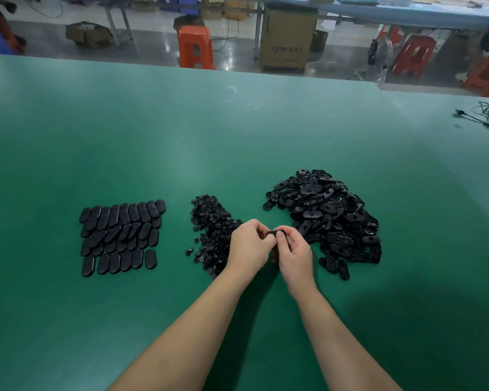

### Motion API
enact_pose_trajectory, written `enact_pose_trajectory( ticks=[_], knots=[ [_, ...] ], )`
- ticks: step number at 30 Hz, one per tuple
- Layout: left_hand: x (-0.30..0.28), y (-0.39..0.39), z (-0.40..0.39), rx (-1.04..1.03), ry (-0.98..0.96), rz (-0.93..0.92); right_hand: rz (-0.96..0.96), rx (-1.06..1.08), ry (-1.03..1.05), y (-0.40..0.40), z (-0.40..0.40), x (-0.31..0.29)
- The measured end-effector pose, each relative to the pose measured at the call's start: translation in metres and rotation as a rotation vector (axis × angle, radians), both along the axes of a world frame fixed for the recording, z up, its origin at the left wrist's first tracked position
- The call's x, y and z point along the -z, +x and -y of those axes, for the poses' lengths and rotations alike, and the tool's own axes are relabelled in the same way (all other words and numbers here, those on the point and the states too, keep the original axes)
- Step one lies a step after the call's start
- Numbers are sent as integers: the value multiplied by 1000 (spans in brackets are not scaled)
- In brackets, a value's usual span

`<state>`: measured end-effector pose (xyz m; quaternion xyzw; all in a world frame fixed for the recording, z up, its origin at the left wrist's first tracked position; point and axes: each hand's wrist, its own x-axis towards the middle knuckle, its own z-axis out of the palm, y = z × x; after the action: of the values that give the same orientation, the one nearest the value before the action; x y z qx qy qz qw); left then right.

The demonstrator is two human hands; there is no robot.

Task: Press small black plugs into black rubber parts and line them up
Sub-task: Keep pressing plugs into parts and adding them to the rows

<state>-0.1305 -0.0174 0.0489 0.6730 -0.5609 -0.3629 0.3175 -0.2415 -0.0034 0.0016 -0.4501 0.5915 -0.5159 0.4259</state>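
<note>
Two hands meet mid-table: left hand [249,244] and right hand [292,251] both pinch one black rubber part [275,233] between fingertips. Likely light, soft, bendy; hold by the edges. Plug pile [212,230] sits left, raw parts pile [331,215] right, finished rows [122,235] far left on table [237,131].

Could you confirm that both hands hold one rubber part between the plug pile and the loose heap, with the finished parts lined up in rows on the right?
Not quite: the head view shows the rows of finished parts on the left, not the right. The rest stands: the left hand and right hand hold one rubber part between the plug pile and the loose heap.
</note>
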Motion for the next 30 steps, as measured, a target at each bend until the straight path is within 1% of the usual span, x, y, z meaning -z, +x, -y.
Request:
enact_pose_trajectory(
  ticks=[3, 7, 11, 14, 17, 20, 22, 25, 30],
  knots=[
    [1, -1, -2, 1, -19, -4, -3, 0, -14, 0, -1, 0],
    [1, 1, -4, 65, -87, 22, -44, 5, -28, 0, -1, 1],
    [5, 2, -6, 134, -164, 116, -119, 30, -35, 1, 0, 2],
    [7, 3, -6, 158, -235, 191, -125, 33, -22, 2, 0, 0],
    [7, 7, -9, 223, -321, 315, -96, 27, 2, 3, 0, -1],
    [6, 14, -14, 264, -447, 530, -96, 28, -5, 2, -1, -3],
    [4, 21, -16, 231, -522, 587, -84, 17, -9, 3, -2, -5],
    [4, 45, -17, 73, -578, 583, -46, 14, 0, 3, -3, -8],
    [14, 120, -29, -235, -376, 615, -97, -14, 5, 4, -6, -10]
  ],
)
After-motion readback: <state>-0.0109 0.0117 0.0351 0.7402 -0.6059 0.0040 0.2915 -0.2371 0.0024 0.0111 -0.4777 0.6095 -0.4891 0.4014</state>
